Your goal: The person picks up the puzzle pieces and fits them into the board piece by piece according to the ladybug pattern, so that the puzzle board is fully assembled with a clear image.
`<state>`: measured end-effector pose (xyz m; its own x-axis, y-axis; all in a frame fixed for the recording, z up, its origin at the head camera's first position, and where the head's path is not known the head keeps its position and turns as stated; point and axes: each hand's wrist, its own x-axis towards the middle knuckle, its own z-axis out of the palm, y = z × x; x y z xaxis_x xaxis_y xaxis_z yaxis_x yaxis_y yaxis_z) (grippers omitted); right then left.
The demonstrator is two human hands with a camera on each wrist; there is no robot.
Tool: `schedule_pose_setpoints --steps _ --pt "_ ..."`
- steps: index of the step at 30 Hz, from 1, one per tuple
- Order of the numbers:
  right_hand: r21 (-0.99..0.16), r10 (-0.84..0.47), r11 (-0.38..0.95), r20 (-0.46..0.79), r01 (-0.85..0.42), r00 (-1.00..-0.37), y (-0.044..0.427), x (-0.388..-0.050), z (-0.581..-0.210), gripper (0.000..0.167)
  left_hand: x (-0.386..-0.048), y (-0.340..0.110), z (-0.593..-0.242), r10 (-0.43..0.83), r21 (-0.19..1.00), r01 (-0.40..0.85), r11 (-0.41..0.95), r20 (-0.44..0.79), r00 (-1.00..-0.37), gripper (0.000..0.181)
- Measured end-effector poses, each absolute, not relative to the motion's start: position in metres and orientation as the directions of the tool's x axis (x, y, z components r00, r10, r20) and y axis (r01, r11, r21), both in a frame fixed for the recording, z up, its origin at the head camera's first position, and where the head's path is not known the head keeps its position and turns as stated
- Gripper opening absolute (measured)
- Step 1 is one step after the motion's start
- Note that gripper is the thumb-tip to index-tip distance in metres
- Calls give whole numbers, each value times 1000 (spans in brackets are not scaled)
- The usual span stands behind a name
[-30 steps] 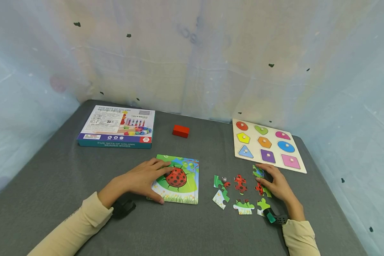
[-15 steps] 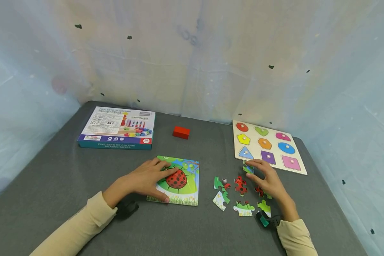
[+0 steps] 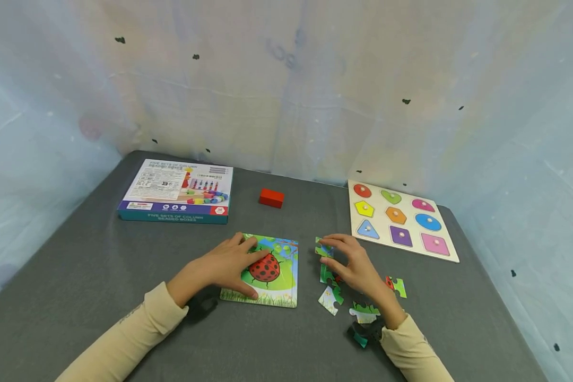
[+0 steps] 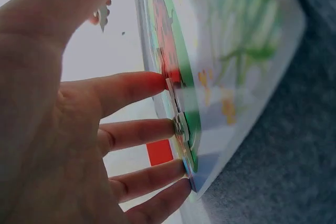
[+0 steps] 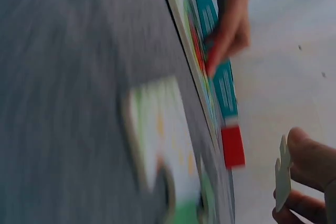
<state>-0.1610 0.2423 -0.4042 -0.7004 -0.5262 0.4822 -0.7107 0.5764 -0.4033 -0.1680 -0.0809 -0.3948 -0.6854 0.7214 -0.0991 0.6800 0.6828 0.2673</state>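
A square ladybug jigsaw board lies flat on the grey table. My left hand rests on its left part, fingers spread and fairly straight; the left wrist view has the fingertips touching the board's surface. Right of the board, my right hand pinches a green-and-blue puzzle piece between thumb and fingers. That puzzle piece appears edge-on and raised in the right wrist view. Below the hand lie loose pieces: a white flowered one, a green-and-white one and a red-and-green one. Others are partly hidden by the hand.
A beaded-boxes carton stands at the back left. A red block sits near the table's back edge. A wooden shape board with knobs lies at the back right. Pale sheeting rises behind the table.
My right hand has picked up the green-and-blue puzzle piece from the right side of the loose pieces and carried it left toward the board. The left hand has stayed on the board, shifting slightly right.
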Motion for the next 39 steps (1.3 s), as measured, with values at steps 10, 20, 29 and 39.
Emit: schedule_pose_setpoints --steps 10,20,29,39 --pt "-398 -540 583 462 -709 -704 195 -167 -407 39 -166 -79 -392 722 276 677 683 -112 -683 92" --pt "-392 -551 583 452 -711 -701 170 -174 -418 36 -166 -81 -391 749 279 705 652 -91 -656 90" --pt "-401 -560 583 431 -706 -707 166 -174 -423 36 -166 -81 -393 761 282 718 636 -77 -644 91" --pt "-380 -580 576 434 -724 -689 166 -175 -431 36 -167 -81 -396 790 339 732 591 -60 -611 92"
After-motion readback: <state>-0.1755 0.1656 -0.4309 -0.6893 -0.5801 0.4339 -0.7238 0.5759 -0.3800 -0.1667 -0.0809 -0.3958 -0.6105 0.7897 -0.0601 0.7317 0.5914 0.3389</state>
